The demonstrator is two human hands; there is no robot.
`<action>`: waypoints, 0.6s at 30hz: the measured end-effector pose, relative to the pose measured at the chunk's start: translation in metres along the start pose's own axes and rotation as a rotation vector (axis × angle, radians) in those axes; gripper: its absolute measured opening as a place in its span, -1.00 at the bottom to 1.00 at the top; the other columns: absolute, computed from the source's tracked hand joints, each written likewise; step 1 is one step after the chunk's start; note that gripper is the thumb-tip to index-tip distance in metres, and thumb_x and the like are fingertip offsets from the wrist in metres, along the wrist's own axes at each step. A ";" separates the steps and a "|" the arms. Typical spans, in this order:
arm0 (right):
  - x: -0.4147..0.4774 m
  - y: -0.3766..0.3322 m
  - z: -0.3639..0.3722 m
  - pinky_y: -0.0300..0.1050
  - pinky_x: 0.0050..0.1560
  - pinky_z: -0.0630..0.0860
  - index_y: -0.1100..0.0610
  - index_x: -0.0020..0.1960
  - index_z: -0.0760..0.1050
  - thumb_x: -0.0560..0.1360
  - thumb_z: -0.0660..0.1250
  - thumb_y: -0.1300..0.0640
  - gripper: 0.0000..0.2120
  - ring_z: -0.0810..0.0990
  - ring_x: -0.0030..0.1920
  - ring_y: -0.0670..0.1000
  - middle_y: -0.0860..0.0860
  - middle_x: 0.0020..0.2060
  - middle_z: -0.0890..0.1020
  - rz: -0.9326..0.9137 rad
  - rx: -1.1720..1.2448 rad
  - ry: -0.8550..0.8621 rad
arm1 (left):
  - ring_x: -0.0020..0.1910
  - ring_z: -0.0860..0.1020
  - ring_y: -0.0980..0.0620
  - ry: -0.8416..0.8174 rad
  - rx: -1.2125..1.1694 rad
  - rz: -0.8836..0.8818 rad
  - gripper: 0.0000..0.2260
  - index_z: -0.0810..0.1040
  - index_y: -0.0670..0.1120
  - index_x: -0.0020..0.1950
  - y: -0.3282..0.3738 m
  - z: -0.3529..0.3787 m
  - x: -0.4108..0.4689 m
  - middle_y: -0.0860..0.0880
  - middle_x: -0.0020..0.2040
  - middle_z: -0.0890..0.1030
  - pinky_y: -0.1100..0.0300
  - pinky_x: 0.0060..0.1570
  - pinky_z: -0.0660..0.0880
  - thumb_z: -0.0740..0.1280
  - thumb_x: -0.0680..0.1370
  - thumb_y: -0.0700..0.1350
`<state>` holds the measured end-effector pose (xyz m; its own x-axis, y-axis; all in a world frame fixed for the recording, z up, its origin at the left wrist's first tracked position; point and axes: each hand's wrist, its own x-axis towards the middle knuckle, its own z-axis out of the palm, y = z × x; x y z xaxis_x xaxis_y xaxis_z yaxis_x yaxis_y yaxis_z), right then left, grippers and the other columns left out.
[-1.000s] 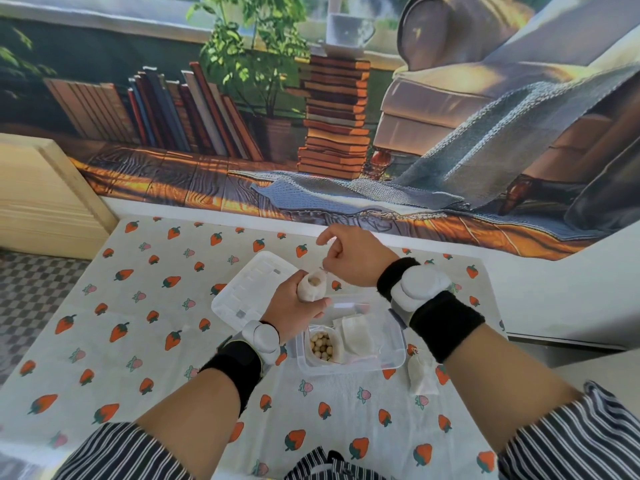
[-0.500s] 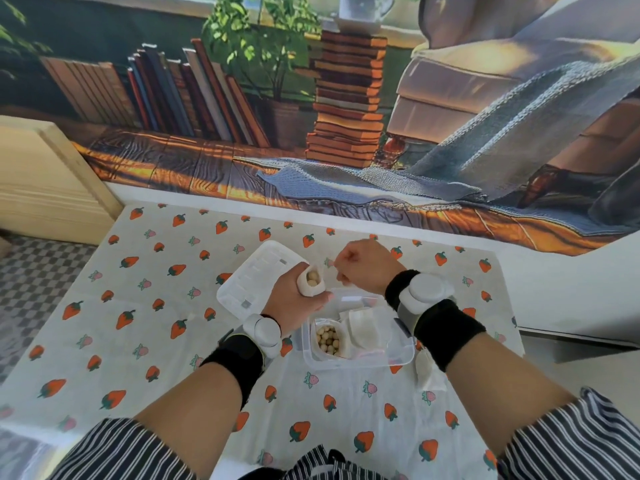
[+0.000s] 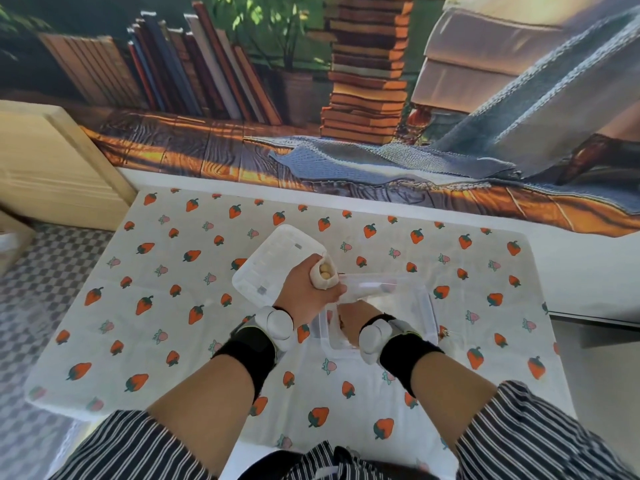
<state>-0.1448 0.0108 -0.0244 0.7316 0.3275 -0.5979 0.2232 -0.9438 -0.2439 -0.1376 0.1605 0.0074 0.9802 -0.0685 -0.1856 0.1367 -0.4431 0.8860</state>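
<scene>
**Bean pouch held over the box**

The left hand (image 3: 307,296) grips a small white pouch (image 3: 322,278), its mouth open on pale beans, at the far-left corner of the clear box (image 3: 426,306). The right hand (image 3: 350,322) dips inside the box; I cannot tell how its fingers lie. A lid (image 3: 273,259) rests just left on the strawberry cloth (image 3: 166,306).

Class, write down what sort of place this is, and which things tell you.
Probably a staged indoor work corner rather than a real lounge: the wall is a printed backdrop of books and an armchair, with a strawberry tablecloth below it and checkered flooring at left.
</scene>
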 end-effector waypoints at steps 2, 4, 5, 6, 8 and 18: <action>0.000 0.000 -0.001 -0.28 -0.15 0.28 0.01 -0.30 0.21 0.65 0.11 0.17 -0.66 0.41 -0.25 -0.02 -0.05 -0.31 0.43 -0.017 0.055 0.035 | -0.06 0.62 -0.15 -0.012 -0.007 0.001 -0.71 0.55 -0.15 0.00 -0.001 0.001 0.000 -0.15 -0.08 0.64 -0.05 0.06 0.60 0.58 0.42 -0.10; 0.000 0.001 -0.002 -0.30 -0.24 0.24 -0.02 -0.33 0.19 0.64 0.10 0.19 -0.63 0.35 -0.34 -0.06 -0.11 -0.38 0.34 -0.039 0.031 0.032 | -0.05 0.62 -0.13 -0.019 -0.001 0.001 -0.70 0.56 -0.14 0.01 -0.003 0.003 0.000 -0.12 -0.07 0.64 -0.02 0.07 0.60 0.59 0.42 -0.09; 0.001 0.001 0.000 -0.27 -0.22 0.26 0.00 -0.34 0.21 0.63 0.11 0.20 -0.63 0.37 -0.32 -0.03 -0.10 -0.39 0.35 -0.038 0.002 0.021 | -0.06 0.62 -0.12 -0.021 0.000 -0.004 -0.70 0.55 -0.13 0.01 -0.003 0.003 -0.001 -0.12 -0.08 0.64 -0.02 0.06 0.61 0.59 0.42 -0.09; 0.001 0.002 0.001 -0.22 -0.19 0.29 0.03 -0.34 0.23 0.62 0.12 0.20 -0.65 0.40 -0.28 0.01 -0.07 -0.38 0.37 -0.018 -0.004 -0.004 | -0.06 0.62 -0.13 -0.025 -0.008 -0.011 -0.70 0.55 -0.12 0.00 -0.003 0.004 -0.001 -0.11 -0.09 0.64 -0.02 0.05 0.61 0.59 0.41 -0.09; 0.000 0.002 0.006 -0.16 -0.16 0.34 0.06 -0.33 0.25 0.62 0.14 0.19 -0.66 0.44 -0.22 0.05 -0.02 -0.34 0.41 0.006 -0.001 -0.045 | -0.08 0.62 -0.13 -0.028 -0.022 -0.018 -0.70 0.53 -0.11 -0.02 -0.003 0.005 -0.002 -0.11 -0.10 0.63 -0.01 0.03 0.62 0.60 0.41 -0.09; -0.024 0.002 -0.022 -0.26 -0.31 0.32 0.06 -0.36 0.38 0.53 0.30 0.14 -0.71 0.43 -0.36 -0.07 -0.03 -0.31 0.53 -0.074 0.032 -0.009 | -0.09 0.62 -0.09 -0.037 -0.029 -0.013 -0.72 0.55 -0.09 -0.03 -0.001 -0.002 -0.006 -0.08 -0.11 0.64 0.05 0.00 0.64 0.59 0.41 -0.08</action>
<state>-0.1473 0.0000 0.0061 0.7079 0.3968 -0.5844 0.2554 -0.9151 -0.3120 -0.1431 0.1628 0.0080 0.9726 -0.0961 -0.2118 0.1537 -0.4176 0.8955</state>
